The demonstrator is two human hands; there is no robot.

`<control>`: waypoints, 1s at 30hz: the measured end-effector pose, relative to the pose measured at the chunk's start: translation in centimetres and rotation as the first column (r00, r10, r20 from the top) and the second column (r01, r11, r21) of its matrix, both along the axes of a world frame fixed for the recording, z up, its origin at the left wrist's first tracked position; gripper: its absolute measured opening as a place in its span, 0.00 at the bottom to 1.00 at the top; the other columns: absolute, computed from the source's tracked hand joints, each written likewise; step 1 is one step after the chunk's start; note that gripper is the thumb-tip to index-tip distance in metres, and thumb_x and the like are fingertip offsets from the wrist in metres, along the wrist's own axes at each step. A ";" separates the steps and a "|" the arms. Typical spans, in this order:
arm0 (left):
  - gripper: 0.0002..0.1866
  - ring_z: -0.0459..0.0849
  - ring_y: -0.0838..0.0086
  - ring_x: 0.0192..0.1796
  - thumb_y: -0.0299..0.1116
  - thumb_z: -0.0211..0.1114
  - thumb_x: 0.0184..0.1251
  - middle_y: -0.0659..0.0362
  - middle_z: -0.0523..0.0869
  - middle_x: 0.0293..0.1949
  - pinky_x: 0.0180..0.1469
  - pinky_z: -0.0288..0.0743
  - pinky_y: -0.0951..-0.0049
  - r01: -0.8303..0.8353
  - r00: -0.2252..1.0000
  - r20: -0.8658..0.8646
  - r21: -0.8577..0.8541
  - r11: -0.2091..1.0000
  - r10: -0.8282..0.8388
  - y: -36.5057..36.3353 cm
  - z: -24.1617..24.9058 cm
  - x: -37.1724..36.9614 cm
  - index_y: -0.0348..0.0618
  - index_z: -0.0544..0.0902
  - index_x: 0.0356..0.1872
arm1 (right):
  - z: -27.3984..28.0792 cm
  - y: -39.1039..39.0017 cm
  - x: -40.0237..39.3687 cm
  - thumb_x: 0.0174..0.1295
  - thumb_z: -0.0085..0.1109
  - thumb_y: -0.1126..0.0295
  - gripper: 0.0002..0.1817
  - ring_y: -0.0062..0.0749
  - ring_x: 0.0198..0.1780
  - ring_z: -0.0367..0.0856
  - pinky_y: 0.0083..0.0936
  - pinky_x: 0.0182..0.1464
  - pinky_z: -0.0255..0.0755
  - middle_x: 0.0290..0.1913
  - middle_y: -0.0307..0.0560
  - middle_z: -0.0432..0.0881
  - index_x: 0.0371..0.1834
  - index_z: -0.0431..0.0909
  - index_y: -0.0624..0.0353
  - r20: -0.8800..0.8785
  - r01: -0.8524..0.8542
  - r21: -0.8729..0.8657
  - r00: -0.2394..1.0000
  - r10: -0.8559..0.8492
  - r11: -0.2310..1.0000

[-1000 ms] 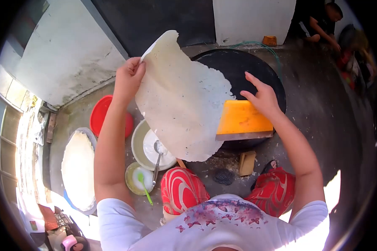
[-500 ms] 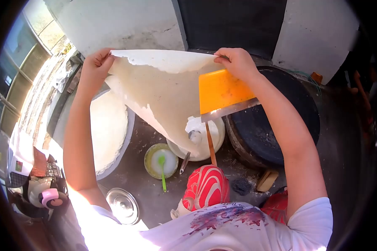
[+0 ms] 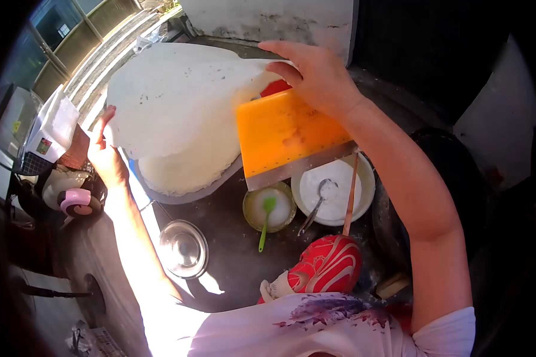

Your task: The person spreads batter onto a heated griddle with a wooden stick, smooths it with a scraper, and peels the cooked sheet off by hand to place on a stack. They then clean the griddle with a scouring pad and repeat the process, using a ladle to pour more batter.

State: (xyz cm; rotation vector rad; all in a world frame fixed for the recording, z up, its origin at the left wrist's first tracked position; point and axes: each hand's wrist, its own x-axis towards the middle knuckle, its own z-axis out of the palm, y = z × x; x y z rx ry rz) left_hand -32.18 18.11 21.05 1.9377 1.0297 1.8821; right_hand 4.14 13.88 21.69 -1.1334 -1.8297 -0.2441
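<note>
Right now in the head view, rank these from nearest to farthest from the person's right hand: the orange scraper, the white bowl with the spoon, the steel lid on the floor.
1. Orange plastic scraper with metal edge: directly under the right hand, touching it.
2. White bowl with a metal spoon: below the scraper.
3. Round steel lid: lower left on the floor, farthest.

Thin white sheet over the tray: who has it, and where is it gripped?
Both hands hold the thin white sheet by opposite edges: left hand at its near-left rim, right hand at its far-right rim, also clutching the orange scraper.
</note>
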 end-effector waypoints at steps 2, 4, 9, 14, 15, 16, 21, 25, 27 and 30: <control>0.20 0.74 0.64 0.58 0.12 0.46 0.52 0.53 0.79 0.50 0.62 0.63 0.68 -0.164 0.961 -0.221 0.021 0.986 0.164 -1.3 -5.8 -2.0 0.37 0.80 0.43 | -2.3 -0.7 -0.5 0.60 0.54 0.66 0.16 0.42 0.43 0.79 0.34 0.45 0.72 0.43 0.47 0.80 0.52 0.74 0.50 -0.023 0.012 -0.193 1.000 -0.016 0.981; 0.24 0.71 0.62 0.61 0.10 0.43 0.46 0.51 0.78 0.49 0.64 0.62 0.67 -0.125 0.959 -0.268 -0.113 0.986 0.091 -1.6 -11.9 -3.3 0.37 0.80 0.42 | -4.5 -1.8 0.2 0.61 0.54 0.67 0.21 0.41 0.46 0.78 0.33 0.48 0.72 0.49 0.48 0.79 0.58 0.69 0.50 -0.008 0.097 -0.414 0.994 -0.110 0.905; 0.19 0.75 0.59 0.54 0.14 0.48 0.48 0.50 0.79 0.46 0.58 0.67 0.68 -0.332 0.884 -0.437 -0.340 0.880 0.165 1.1 -23.4 -7.1 0.40 0.82 0.39 | -8.0 -5.8 5.1 0.61 0.54 0.68 0.22 0.37 0.49 0.78 0.29 0.51 0.72 0.52 0.46 0.78 0.60 0.68 0.49 0.126 0.370 -0.538 0.924 -0.361 0.757; 0.17 0.76 0.55 0.51 0.15 0.49 0.47 0.47 0.80 0.42 0.54 0.69 0.66 -0.460 0.784 -0.565 -0.253 0.851 0.256 2.9 -25.2 -9.7 0.38 0.82 0.36 | -10.0 -11.7 11.3 0.60 0.56 0.72 0.22 0.35 0.43 0.79 0.23 0.43 0.73 0.51 0.44 0.79 0.59 0.70 0.50 0.123 0.484 -0.651 0.828 -0.548 0.585; 0.17 0.76 0.55 0.51 0.15 0.49 0.47 0.47 0.80 0.42 0.54 0.69 0.66 -0.462 0.784 -0.566 -0.258 0.848 0.255 3.3 -25.0 -10.2 0.38 0.82 0.36 | -10.8 -12.7 12.8 0.59 0.56 0.72 0.22 0.33 0.43 0.79 0.23 0.45 0.72 0.49 0.45 0.79 0.59 0.70 0.50 0.094 0.479 -0.678 0.809 -0.580 0.558; 0.17 0.76 0.55 0.51 0.15 0.49 0.48 0.47 0.80 0.43 0.54 0.69 0.68 -0.504 0.730 -0.629 -0.229 0.833 0.269 3.6 -24.8 -10.6 0.39 0.82 0.37 | -11.8 -13.8 14.2 0.60 0.56 0.72 0.21 0.32 0.43 0.79 0.24 0.47 0.71 0.48 0.46 0.79 0.58 0.70 0.51 0.063 0.483 -0.674 0.791 -0.609 0.559; 0.17 0.72 0.55 0.57 0.20 0.52 0.51 0.50 0.78 0.51 0.61 0.62 0.59 -0.526 0.681 -0.727 -0.407 0.747 0.083 3.5 -24.2 -11.1 0.43 0.81 0.42 | -15.8 -19.3 18.3 0.63 0.52 0.71 0.17 0.31 0.46 0.78 0.26 0.52 0.70 0.45 0.47 0.79 0.55 0.72 0.56 -0.104 0.427 -0.766 0.655 -0.748 0.480; 0.24 0.55 0.56 0.68 0.38 0.48 0.60 0.51 0.63 0.65 0.63 0.41 0.36 -0.727 0.391 -0.920 -0.329 0.602 -0.030 1.4 -21.8 -5.1 0.56 0.68 0.60 | -16.2 -21.6 16.9 0.66 0.48 0.68 0.15 0.30 0.46 0.78 0.23 0.50 0.71 0.46 0.47 0.78 0.53 0.72 0.62 -0.399 0.207 -0.870 0.241 -0.885 0.448; 0.28 0.46 0.53 0.71 0.50 0.40 0.65 0.51 0.53 0.69 0.63 0.34 0.34 -0.680 0.435 -0.898 -0.375 0.630 -0.066 1.2 -23.3 -3.4 0.62 0.57 0.67 | -16.6 -22.4 16.1 0.67 0.45 0.66 0.16 0.28 0.45 0.78 0.22 0.48 0.72 0.46 0.47 0.78 0.54 0.71 0.63 -0.454 0.081 -0.883 0.106 -0.885 0.463; 0.31 0.42 0.49 0.71 0.57 0.34 0.67 0.51 0.49 0.70 0.64 0.32 0.36 -0.712 0.410 -0.904 -0.402 0.576 -0.125 1.1 -23.9 0.1 0.62 0.52 0.69 | -16.1 -22.9 14.4 0.67 0.44 0.67 0.16 0.28 0.44 0.77 0.23 0.47 0.73 0.44 0.48 0.78 0.54 0.69 0.63 -0.497 0.014 -0.867 0.024 -0.867 0.498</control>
